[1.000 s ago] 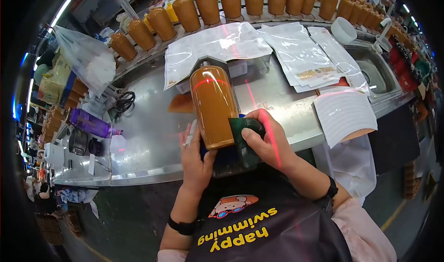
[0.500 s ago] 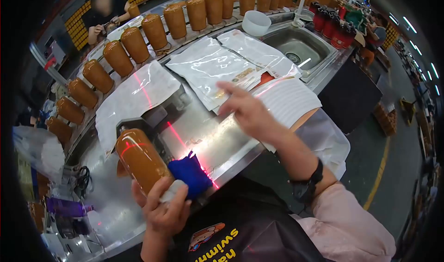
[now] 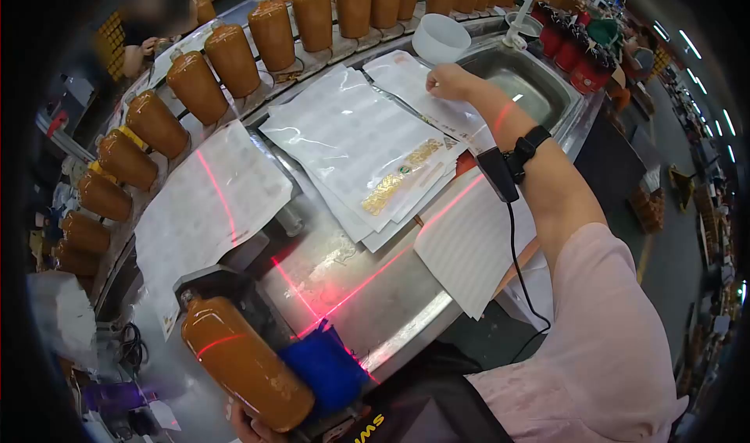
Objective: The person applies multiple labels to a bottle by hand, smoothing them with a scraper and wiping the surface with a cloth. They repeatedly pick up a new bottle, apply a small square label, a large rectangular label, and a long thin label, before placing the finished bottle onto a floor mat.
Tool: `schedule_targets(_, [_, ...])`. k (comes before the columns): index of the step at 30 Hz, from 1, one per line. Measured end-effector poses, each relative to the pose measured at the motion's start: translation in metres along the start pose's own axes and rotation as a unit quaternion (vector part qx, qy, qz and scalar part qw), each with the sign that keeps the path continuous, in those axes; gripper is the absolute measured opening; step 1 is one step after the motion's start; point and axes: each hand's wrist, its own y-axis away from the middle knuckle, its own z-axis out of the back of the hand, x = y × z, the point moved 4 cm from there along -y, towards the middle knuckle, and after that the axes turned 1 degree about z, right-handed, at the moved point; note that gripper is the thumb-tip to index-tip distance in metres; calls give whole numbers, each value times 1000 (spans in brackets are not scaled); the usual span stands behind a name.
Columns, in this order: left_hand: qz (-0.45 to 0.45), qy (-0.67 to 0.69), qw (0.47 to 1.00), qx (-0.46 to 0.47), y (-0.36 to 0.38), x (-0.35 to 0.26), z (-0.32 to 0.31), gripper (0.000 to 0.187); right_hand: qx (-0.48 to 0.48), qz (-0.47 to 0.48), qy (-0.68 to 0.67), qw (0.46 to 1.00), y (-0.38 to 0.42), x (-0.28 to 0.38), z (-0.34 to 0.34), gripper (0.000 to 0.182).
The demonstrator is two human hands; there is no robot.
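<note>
A brown glazed bottle (image 3: 242,361) lies tilted in a dark cradle (image 3: 226,279), its neck toward the upper left. My left hand (image 3: 251,426) is at the bottle's base, fingers curled against its underside; most of the hand is hidden. A blue cloth (image 3: 326,369) sits against the bottle's right side. Over the far white sheet (image 3: 402,72), by the sink, my right hand (image 3: 451,82) is closed in a pinch. What its fingertips hold, if anything, is too small to make out. Nearer lies a stack of glossy sheets (image 3: 344,142) with gold print.
Brown bottles (image 3: 234,60) line the curved conveyor behind the metal worktop (image 3: 328,263). A white bowl (image 3: 440,38) stands beside the steel sink (image 3: 539,87). Red laser lines cross the worktop. Another person (image 3: 156,25) sits across the conveyor. A cable (image 3: 514,263) hangs from my right wrist device.
My right hand has moved up and away to the far sheet, its fingers going from spread to pinched. My left hand has dropped lower under the bottle's base, and the view has shifted.
</note>
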Motion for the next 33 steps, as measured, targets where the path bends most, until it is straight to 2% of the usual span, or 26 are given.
schedule_targets(2, [27, 59, 998, -12, 2, 7, -4, 63, 25, 43, 13, 999, -3, 5, 1, 15])
schedule_targets(5, [66, 128, 989, -10, -6, -11, -14, 61, 66, -11, 65, 996, 16, -9, 14, 15])
schedule_targets(6, [-36, -75, 997, -7, -15, -36, -9, 60, 67, -24, 103, 992, 30, -16, 21, 16])
schedule_targets(8, [-24, -90, 996, -14, -16, -33, -7, 59, 155, -82, 163, 971, 68, -31, 32, 19])
schedule_targets(10, [5, -73, 997, -4, -20, -39, -7, 58, 191, -107, 175, 960, 105, -61, 31, 22])
schedule_targets(12, [62, -59, 996, -23, -20, -44, -11, 59, 176, -98, 137, 970, 140, -100, 8, 26])
schedule_targets(13, [90, -54, 994, -34, -19, -45, -12, 59, 154, -120, 43, 980, 156, -102, 7, 27])
schedule_targets(15, [73, -47, 996, -13, -21, -39, -11, 64, 100, -155, -145, 972, 186, -97, 1, 30])
schedule_targets(17, [71, -69, 995, -13, -23, -43, -12, 67, 75, -172, -161, 969, 194, -87, 4, 30])
schedule_targets(19, [93, 61, 994, -23, -13, 2, -4, 58, 58, -181, -175, 966, 202, -76, 12, 29])
schedule_targets(20, [103, 127, 986, -29, -12, 10, -5, 54, 20, -198, -209, 957, 204, -82, 9, 24])
schedule_targets(23, [112, 145, 983, -17, -10, 10, -5, 46, 31, -160, -48, 986, 193, -116, -17, 19])
schedule_targets(26, [49, 110, 993, 0, -11, -5, -9, 43, 15, -252, -233, 939, 203, -93, 3, 19])
schedule_targets(32, [62, 92, 994, -2, -14, -5, -8, 43, 20, -194, -138, 971, 192, -103, -2, 20])
schedule_targets(33, [64, 94, 993, 0, -14, -6, -8, 43, 16, -202, -171, 964, 191, -105, -2, 20])
